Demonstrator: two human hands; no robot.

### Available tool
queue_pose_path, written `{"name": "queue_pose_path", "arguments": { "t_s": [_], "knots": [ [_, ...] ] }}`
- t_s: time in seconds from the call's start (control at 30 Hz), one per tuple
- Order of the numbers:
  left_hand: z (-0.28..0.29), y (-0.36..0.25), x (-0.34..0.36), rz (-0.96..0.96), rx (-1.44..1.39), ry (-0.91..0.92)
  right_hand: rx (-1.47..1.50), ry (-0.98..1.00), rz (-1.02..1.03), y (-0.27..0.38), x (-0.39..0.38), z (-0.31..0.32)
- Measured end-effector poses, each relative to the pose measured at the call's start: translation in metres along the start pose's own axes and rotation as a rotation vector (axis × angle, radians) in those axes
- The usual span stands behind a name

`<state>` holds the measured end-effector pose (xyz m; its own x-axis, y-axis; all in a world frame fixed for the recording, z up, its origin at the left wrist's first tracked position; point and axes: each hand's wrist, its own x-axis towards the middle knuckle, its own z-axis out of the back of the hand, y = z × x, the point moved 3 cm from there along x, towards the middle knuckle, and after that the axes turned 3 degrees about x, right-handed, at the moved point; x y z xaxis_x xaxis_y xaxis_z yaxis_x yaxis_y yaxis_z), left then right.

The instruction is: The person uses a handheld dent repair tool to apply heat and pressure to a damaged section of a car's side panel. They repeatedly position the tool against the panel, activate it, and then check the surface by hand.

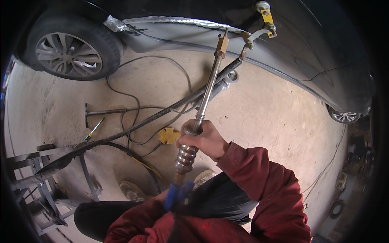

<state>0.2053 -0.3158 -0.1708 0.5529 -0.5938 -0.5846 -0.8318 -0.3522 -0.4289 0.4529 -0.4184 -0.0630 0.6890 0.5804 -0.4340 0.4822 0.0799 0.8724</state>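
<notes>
A slide hammer dent puller (208, 95) runs from near my lap up toward the car's lower side. My right hand (204, 139) is closed round the upper end of its ribbed metal sliding weight (185, 158). At the rear end, by the blurred blue handle (176, 196), my left hand (161, 197) shows only in part; its fingers are hidden and smeared. The puller's brass-coloured head (221, 46) and thin tip are at the sill of the dark car (178, 38), beside a crumpled bare-metal strip (174, 19). Whether the tip touches cannot be told.
A thick black cable (162, 111) slopes across to a metal clamp piece (259, 35) with a yellow plate (266, 17) at the car. On the floor lie a screwdriver (95, 128), T-shaped bar (105, 112), yellow outlet block (167, 136) and looping cords. A metal frame (44, 198) stands left.
</notes>
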Motion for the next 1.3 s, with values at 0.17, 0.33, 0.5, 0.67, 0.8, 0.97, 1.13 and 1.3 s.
{"name": "queue_pose_path", "arguments": {
  "t_s": [0.17, 0.33, 0.5, 0.67, 0.8, 0.97, 1.13, 1.3],
  "knots": [
    [0.018, 0.021, 0.011, 0.247, -0.369, -0.117, 0.013, -0.035, -0.052, 0.0, 0.0, 0.006],
    [0.027, 0.031, 0.01, 0.194, -0.289, -0.089, 0.02, -0.059, -0.056, 0.003, 0.001, 0.007],
    [0.027, 0.032, 0.009, 0.236, -0.304, -0.127, 0.041, -0.054, -0.068, 0.004, 0.001, 0.009],
    [0.026, 0.028, 0.006, 0.247, -0.203, -0.123, 0.017, -0.078, -0.042, 0.004, 0.001, 0.007],
    [0.021, 0.025, 0.006, 0.226, -0.193, -0.122, 0.039, -0.06, -0.037, 0.009, 0.003, 0.011],
    [0.017, 0.019, 0.005, 0.16, -0.187, -0.106, 0.015, -0.138, 0.009, 0.012, 0.005, 0.013],
    [0.018, 0.019, 0.005, 0.228, -0.324, -0.138, 0.044, -0.054, -0.036, 0.008, 0.0, 0.003],
    [0.026, 0.032, 0.007, 0.26, -0.293, -0.197, 0.038, -0.12, 0.021, 0.017, 0.004, 0.01]
  ]
}}
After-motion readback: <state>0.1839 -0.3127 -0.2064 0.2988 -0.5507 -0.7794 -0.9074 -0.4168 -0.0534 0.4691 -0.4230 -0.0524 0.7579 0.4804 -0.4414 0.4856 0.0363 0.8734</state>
